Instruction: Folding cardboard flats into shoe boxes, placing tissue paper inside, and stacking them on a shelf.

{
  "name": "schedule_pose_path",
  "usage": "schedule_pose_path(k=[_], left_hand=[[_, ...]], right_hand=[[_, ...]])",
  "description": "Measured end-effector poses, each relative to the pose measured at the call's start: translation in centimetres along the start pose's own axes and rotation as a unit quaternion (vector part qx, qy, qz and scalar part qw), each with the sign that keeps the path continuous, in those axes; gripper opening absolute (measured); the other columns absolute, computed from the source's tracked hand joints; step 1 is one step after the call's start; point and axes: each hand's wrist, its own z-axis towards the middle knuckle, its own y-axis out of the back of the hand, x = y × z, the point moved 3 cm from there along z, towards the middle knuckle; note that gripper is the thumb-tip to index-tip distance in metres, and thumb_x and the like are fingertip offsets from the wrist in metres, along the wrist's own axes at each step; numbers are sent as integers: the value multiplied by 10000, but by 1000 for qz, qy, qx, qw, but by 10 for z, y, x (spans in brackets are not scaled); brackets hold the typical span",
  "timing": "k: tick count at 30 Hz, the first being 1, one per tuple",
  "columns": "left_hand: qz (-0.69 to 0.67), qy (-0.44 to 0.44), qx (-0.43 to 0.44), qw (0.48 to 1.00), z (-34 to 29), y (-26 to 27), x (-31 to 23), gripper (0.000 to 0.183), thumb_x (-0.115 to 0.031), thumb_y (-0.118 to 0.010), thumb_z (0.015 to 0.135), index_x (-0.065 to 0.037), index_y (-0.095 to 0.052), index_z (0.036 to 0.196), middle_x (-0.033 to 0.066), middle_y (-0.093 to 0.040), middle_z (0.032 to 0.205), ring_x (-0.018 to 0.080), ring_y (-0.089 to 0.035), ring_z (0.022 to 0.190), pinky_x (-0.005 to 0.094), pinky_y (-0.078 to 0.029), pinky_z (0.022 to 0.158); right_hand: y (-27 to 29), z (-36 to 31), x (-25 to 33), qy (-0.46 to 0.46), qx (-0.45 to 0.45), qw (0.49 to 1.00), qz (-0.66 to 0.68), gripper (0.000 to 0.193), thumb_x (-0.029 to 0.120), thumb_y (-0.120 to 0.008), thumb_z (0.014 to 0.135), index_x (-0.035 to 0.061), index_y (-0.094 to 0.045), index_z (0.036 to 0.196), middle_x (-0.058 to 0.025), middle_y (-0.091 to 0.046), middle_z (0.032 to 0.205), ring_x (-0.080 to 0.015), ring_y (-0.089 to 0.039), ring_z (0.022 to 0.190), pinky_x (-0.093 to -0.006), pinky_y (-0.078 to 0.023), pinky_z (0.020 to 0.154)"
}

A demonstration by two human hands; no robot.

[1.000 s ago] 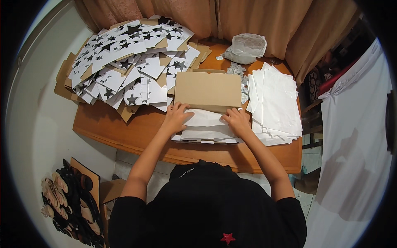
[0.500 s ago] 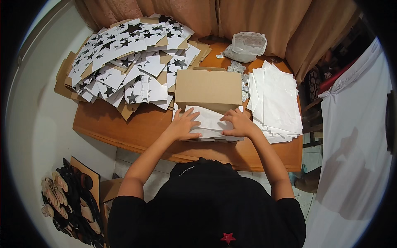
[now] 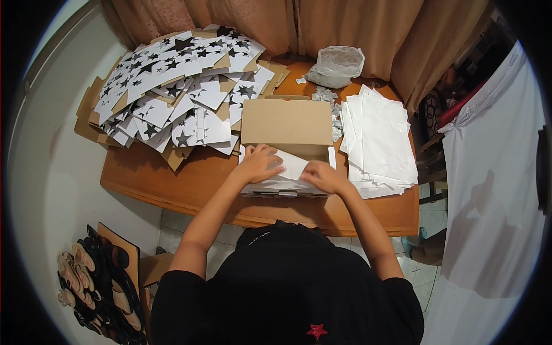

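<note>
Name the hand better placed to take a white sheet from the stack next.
Probably the right hand: it is nearer the white paper stack, which lies right of the open box. The left hand sits farther left.

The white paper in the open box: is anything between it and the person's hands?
Nothing visible: the left hand and right hand both appear to touch the white paper. The raised lid stands beyond them; the stacked sheets lie off to the right.

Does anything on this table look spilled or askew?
Small pale packets lie loose behind and beside the open box, outside the plastic bag, perhaps spilled from it. The white sheets are stacked askew, corners jutting unevenly.
</note>
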Motion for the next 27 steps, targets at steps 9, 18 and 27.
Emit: schedule_pose_path(k=[9, 18, 27], left_hand=[[37, 47, -70, 996, -2, 22, 46, 470, 25, -614, 628, -249, -613, 1010, 32, -451, 1238, 256, -355, 1200, 455, -255, 924], [114, 9, -221, 969, 2, 0, 45, 314, -21, -680, 578, -163, -625, 852, 16, -524, 1113, 241, -409, 1125, 446, -240, 917], [-46, 80, -252, 963, -5, 5, 58, 203, -39, -700, 603, -144, -604, 747, -68, -618, 908, 168, -516, 919, 425, -247, 861]], right_hand=[[40, -2, -17, -99, -32, 965, -241, 368, -4, -608, 630, 148, -634, 964, -10, -598, 1052, -244, -472, 1066, -467, -337, 827], [28, -4, -19, -134, -31, 965, -224, 600, 108, -768, 505, 159, -584, 1074, -25, -597, 1118, -256, -378, 1233, -645, -106, 1011], [12, 11, -47, -131, -304, 915, -229, 239, 138, -762, 592, 145, -623, 786, 16, -629, 877, -198, -487, 1078, -659, -111, 997]])
